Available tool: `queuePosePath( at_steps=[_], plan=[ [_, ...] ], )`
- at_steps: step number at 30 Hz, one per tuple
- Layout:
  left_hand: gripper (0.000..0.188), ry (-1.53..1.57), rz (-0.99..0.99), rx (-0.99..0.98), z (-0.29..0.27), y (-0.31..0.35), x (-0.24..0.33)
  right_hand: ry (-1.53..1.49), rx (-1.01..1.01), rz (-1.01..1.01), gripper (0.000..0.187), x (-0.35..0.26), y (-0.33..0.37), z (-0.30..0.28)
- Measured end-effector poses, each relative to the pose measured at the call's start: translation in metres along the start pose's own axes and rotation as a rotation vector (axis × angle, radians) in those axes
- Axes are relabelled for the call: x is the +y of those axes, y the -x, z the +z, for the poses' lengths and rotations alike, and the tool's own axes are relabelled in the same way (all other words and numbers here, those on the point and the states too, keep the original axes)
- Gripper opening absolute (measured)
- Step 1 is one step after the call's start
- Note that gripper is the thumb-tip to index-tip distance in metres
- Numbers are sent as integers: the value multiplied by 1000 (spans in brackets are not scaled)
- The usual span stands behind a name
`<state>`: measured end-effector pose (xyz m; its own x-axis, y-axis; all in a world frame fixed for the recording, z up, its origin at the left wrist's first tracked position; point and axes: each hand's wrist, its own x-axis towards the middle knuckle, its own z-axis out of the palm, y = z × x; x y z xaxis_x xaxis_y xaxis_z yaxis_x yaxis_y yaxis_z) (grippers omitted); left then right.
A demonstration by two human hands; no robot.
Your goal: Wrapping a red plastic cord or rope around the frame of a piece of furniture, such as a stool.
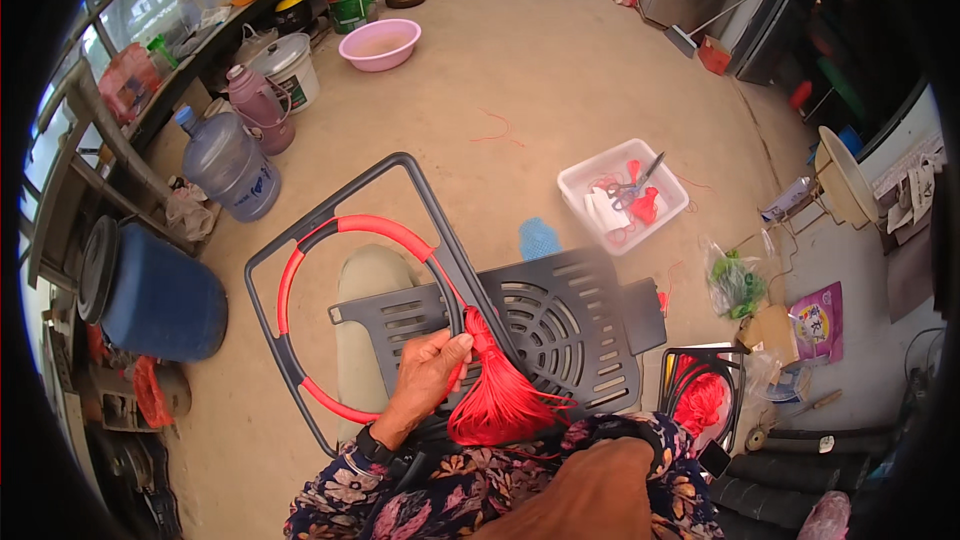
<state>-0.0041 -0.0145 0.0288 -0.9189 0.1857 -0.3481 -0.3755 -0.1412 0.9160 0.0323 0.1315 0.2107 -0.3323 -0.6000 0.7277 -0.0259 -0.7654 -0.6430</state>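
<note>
My left hand (428,372), with a dark band at the wrist, is closed on the lower right side of a ring. The ring (385,224) is partly wrapped in red cord and set inside a black angular frame (330,204) that tilts to the left. Beside my fingers, a thick bundle of red cord (500,395) hangs tied to the frame, its loose strands fanned out. Beneath lies a dark grey slotted plastic panel (620,340). At the bottom middle my bare right forearm (580,495) shows close up; its hand is out of sight.
Ahead right, a white bin (575,190) holds scissors (630,193) and red cord scraps. A blue mesh piece (538,239) lies near the panel. At right stands another frame with red cord (702,400). A blue barrel (165,290) and water bottle (230,165) stand left.
</note>
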Motion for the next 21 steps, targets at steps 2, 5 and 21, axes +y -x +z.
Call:
queuePosePath(
  at_steps=[2, 5, 21],
  plan=[
    [31, 16, 5, -8, 2, -2, -2, 22, -11, 15, 33, -1, 1, 1],
    [31, 4, -2, -10, 2, 1, 1, 63, -35, 34, 33, -2, 3, 4],
    [30, 19, 21, -23, 4, 1, -7, 181, -128, 84, 32, -21, 6, -4]
  ],
)
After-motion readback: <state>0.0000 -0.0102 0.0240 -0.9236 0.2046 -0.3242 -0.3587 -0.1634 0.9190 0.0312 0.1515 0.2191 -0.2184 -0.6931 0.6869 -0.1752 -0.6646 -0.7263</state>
